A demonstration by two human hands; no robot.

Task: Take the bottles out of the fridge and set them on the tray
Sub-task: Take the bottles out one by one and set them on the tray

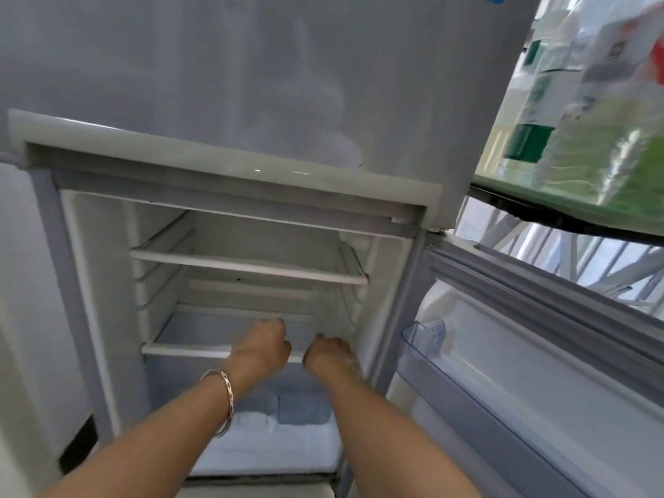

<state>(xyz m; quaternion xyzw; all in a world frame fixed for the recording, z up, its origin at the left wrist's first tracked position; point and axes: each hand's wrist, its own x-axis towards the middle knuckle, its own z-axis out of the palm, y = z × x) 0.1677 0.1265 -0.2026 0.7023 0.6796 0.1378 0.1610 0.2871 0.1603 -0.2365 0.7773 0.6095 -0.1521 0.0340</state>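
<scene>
- Reaching into fridge: left hand & right hand abreast at lower shelf edge.
- Curled inward; can't tell if gripping anything.
- Seeing no bottles, so direction/axis unknown.

Fridge lower compartment open; door swung out to the right, door bin on its inner face. Inside, upper shelf sits above lower shelf. Left hand and right hand are side by side at the lower shelf's near edge, right of centre. Rack stands far right, behind the door.
</scene>
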